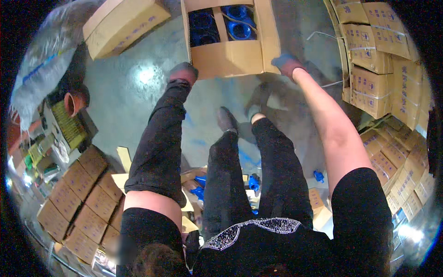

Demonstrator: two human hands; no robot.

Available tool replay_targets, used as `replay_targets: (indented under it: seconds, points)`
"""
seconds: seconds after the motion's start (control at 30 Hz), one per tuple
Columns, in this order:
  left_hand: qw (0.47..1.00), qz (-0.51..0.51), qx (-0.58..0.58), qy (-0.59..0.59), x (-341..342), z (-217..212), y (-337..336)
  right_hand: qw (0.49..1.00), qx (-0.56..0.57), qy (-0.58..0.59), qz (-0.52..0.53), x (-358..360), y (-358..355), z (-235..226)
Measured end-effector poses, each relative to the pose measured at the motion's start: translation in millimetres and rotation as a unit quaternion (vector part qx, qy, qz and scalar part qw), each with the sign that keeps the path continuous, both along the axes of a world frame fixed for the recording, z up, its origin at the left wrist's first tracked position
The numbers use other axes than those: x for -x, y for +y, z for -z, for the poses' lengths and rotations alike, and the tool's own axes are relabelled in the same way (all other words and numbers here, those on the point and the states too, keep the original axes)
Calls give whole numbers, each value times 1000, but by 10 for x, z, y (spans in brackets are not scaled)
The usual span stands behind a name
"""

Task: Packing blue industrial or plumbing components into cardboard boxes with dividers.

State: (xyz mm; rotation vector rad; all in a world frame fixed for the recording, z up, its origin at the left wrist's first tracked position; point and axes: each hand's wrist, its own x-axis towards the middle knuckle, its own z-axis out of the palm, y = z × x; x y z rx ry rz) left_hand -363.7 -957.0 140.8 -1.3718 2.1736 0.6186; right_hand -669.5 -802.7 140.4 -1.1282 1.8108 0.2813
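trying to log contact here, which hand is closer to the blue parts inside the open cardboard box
Right, though only narrowly. The right hand grips the open cardboard box at its near right corner, below and right of the blue parts. The left hand is on the box's near left corner, slightly farther away.

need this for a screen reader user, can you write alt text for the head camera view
Seen from above, a person's left hand and right hand grip the near edge of an open cardboard box holding blue parts on a grey floor. Stacks of closed cartons stand to the right and lower left.
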Motion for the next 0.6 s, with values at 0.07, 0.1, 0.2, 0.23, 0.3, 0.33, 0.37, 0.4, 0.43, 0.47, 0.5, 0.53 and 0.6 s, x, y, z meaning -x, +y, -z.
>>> replay_targets:
  seconds: [0.07,0.1,0.2,0.23,0.3,0.33,0.37,0.4,0.43,0.47,0.5,0.53,0.6]
  points:
    - [1000,-10,1,14,-154,9,410,999,-27,13,14,-145,302,48]
    - [1000,-23,-3,14,-154,1,650,999,37,31,17,-132,560,149]
    - [998,-57,8,39,-154,-3,1357,995,95,22,28,119,1311,399]
    - [997,-65,-15,37,-200,9,1543,995,90,-14,44,137,1463,421]
    - [996,-83,-13,22,-393,-27,1996,996,69,-27,49,-120,1761,296]
    - [996,-90,-8,11,-514,-48,2145,997,48,-29,58,-243,1897,156]
    - [997,-76,-15,21,-577,-14,2358,996,52,-32,59,-306,2071,47]
    - [997,-61,-22,32,-636,16,2562,997,49,-35,55,-343,2274,61]
    - [998,3,-53,20,-593,55,2758,999,39,-17,-10,-260,2525,87]
    - [999,-2,-51,13,-714,120,2980,996,35,-15,-75,-373,2612,51]
    - [997,-44,-1,58,-855,156,3261,998,28,3,-49,-525,2808,-35]
    - [990,-84,52,98,-1051,191,3550,999,22,17,-22,-787,2953,-214]
    - [987,-140,-17,75,-653,68,4079,999,-18,26,-27,-510,3547,-142]
